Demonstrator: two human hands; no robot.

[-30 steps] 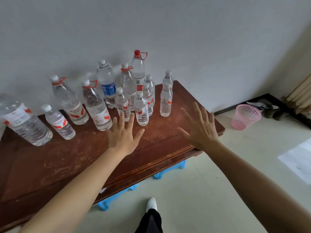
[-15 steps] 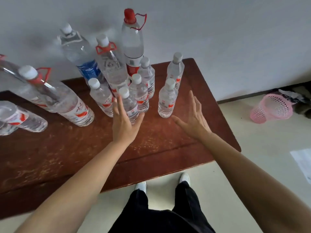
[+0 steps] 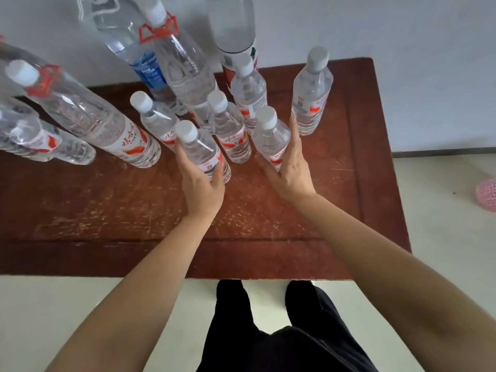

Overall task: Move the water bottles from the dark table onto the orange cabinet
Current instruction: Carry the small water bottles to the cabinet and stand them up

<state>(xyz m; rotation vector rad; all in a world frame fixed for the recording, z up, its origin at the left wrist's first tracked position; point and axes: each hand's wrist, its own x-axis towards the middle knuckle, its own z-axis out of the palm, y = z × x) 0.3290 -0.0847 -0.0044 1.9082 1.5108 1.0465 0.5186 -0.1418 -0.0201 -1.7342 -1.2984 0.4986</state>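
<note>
Several clear water bottles with white caps and red-and-white labels stand on the dark reddish-brown table [image 3: 335, 205]. My left hand [image 3: 201, 189] is wrapped around the nearest small bottle [image 3: 200, 149] at the front of the group. My right hand [image 3: 288, 170] is cupped around another small bottle [image 3: 271, 135] just to its right. Behind them stand more small bottles [image 3: 229, 124] [image 3: 312, 95] and several large bottles with red carry handles [image 3: 88, 116] [image 3: 185, 68], one with a blue label [image 3: 149, 72]. The orange cabinet is not in view.
A white wall rises right behind the table. Pale floor lies to the right and in front, with a pink basket [image 3: 487, 194] at the right edge. My dark trousers [image 3: 268, 331] show below the table's front edge.
I have stepped closer and leaned over the table. Both hands moved forward from open above the table and closed around the two front small bottles.
</note>
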